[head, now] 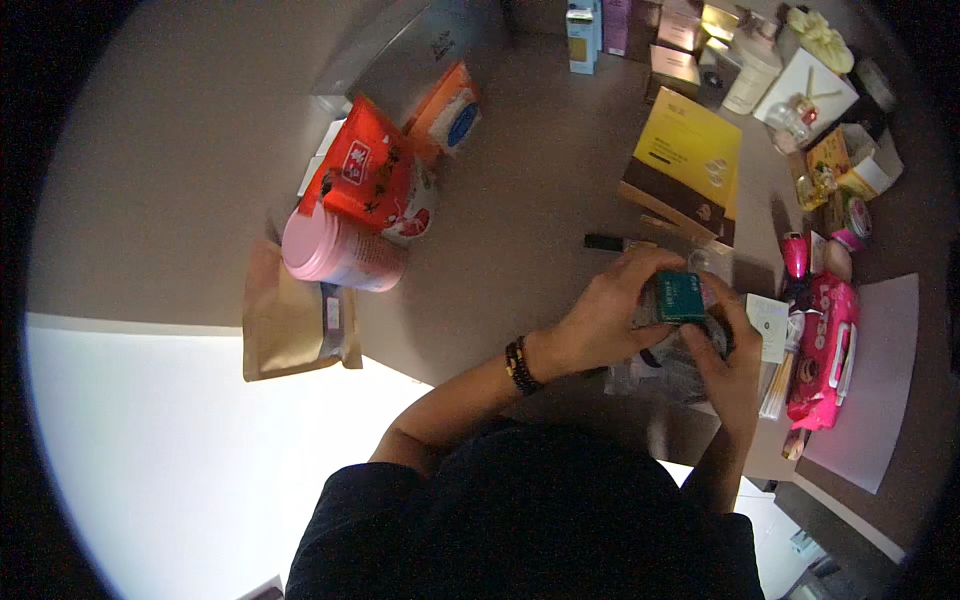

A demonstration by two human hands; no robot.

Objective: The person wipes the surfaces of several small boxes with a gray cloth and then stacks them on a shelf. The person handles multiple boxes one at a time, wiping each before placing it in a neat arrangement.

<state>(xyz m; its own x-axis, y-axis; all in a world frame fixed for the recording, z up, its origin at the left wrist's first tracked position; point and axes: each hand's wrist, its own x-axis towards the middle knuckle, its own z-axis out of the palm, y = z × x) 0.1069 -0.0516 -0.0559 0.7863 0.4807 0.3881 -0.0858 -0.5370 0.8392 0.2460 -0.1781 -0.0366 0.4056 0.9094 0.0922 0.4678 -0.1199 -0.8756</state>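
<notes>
Both hands grip a small dark green box point(679, 297) with pale writing on its upper face, held over the right part of the table. My left hand point(611, 307), with beaded bracelets at the wrist, grips its left side. Around its right side are the fingers of my right hand point(727, 352). Below the hands lies clear plastic packaging point(671, 375), partly covered by them. A short black item point(604, 241) sits just beyond my left hand. To the right of my right hand are a white printed card point(766, 326) and a bag of cotton swabs point(780, 382).
A yellow and brown box point(686, 161) stands beyond the hands. At right lies a pink wipes pack point(823, 352). Bottles and boxes, including a pump bottle point(752, 71), crowd the far right. Leftward are a red pouch point(367, 169), a pink jar point(341, 247) and a kraft pouch point(281, 319).
</notes>
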